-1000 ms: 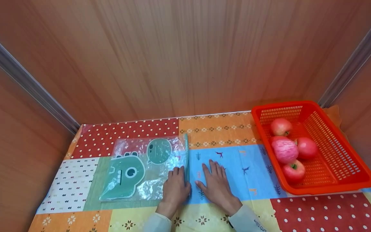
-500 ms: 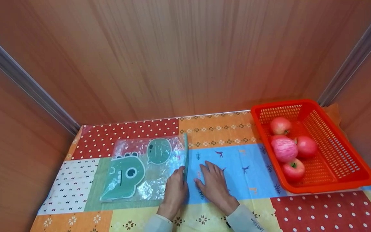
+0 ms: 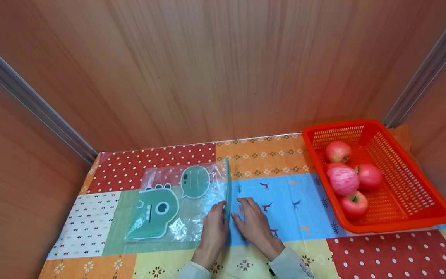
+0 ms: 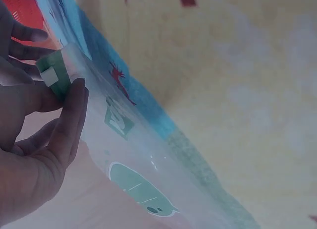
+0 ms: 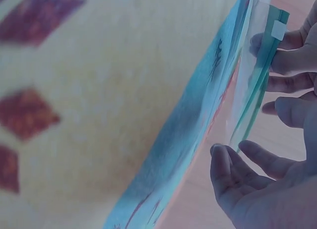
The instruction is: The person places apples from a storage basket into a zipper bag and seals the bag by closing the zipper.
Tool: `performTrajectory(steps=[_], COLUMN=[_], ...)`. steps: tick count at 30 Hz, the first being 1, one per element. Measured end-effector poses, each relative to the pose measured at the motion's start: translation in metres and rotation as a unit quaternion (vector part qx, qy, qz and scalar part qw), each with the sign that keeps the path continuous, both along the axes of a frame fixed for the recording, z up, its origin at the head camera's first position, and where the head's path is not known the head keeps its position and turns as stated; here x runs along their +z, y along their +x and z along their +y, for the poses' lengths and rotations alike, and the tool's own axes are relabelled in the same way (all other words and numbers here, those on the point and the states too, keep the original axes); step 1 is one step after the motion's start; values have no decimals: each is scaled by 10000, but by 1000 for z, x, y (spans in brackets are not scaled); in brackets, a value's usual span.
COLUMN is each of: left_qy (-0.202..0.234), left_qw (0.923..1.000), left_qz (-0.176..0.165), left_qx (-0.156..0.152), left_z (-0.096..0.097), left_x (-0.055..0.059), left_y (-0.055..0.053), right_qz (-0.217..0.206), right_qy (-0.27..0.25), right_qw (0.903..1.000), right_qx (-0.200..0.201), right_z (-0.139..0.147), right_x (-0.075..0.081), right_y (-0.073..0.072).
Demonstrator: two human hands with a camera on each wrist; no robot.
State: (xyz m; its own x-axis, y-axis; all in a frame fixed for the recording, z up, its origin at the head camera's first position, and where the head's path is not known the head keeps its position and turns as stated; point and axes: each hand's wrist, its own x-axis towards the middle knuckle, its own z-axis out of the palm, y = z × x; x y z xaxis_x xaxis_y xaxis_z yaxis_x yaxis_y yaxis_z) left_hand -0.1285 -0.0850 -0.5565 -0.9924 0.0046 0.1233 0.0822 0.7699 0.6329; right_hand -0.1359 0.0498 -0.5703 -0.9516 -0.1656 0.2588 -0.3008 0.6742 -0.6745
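A clear zip bag (image 3: 196, 209) printed with a green dinosaur lies on the patchwork cloth, its green zip edge facing right. My left hand (image 3: 214, 228) pinches the near end of that edge between thumb and fingers, by the white slider (image 4: 49, 76), as the left wrist view shows. Just right of the edge is my right hand (image 3: 257, 226), fingers loosely bent and holding nothing. In the right wrist view its fingertips (image 5: 220, 152) come close to the green zip strip (image 5: 255, 90); whether they touch it is unclear.
To the right stands a red plastic basket (image 3: 405, 226) with several apples (image 3: 343, 181) along its left side. Wood-grain panels (image 3: 223, 69) rise behind and on both sides. The patchwork cloth (image 3: 246, 263) covers the table.
My left hand now grips the bag's zip edge, and the bag has shifted slightly to the right. My right hand has moved a little left, its fingers more bent than before.
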Motion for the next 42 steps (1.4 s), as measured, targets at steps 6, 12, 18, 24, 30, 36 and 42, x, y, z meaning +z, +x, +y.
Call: performTrajectory(steps=[6,12,18,24,30,36,42], left_qy=[-35,-14,43,67,187,322,670], left_qw=[9998,9999,9995,9993,9991,9990,9975], left_qz=[169,157,288,319,282,180,-195], left_qx=[-63,-36,-79,-202,-258,-238,-117], left_z=[3,8,11,16,19,22,25], left_x=[1,0,1,2,0,1,2], left_y=[4,6,6,8,9,10,8], right_qz=[-341,-727,-908,-1130,-1234,-1404,-1626], right_qy=[-298,-743,-1253,-1438,-1614,-1829,-2081], right_qw=[9990,9945,9877,9829,9790,9730,9645], right_qx=[24,107,217,222,185,129,40], right_z=[0,1,4,7,9,12,15], right_x=[0,-2,-3,-4,-4,-3,-4], right_y=[-1,-4,-6,-8,-11,-13,-15])
